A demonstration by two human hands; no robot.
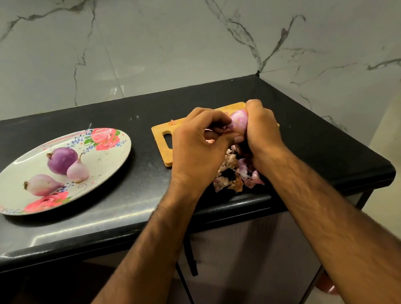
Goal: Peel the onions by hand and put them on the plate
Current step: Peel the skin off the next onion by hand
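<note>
My two forearms reach in over the front edge of the black bench (100, 219), and just past that edge, between my wrists, lies a heap of peels (236, 172), dry brown and pale purple, partly hidden by my arms. Above the heap my right grip (260, 130) is wrapped round the onion (239, 120), fingers curled under it, so that only its pink, glossy top shows beside my thumb. My left grip (198, 147) is curled too, its fingertips pinching at the onion's left side, with scraps of pink skin showing beneath them. Both grips hang over the near right part of the wooden board (166, 141), whose handle slot shows to the left of my left grip; a small scrap of skin lies by its far edge. Further left on the bench, apart from the board, sits the flowered plate (115, 149) with three peeled onions on it: a dark purple one (62, 160), a small pale one (77, 170) touching it, and a long pale one (43, 185) nearest the plate's front rim. Behind the bench rises a veined marble wall (177, 38)
</note>
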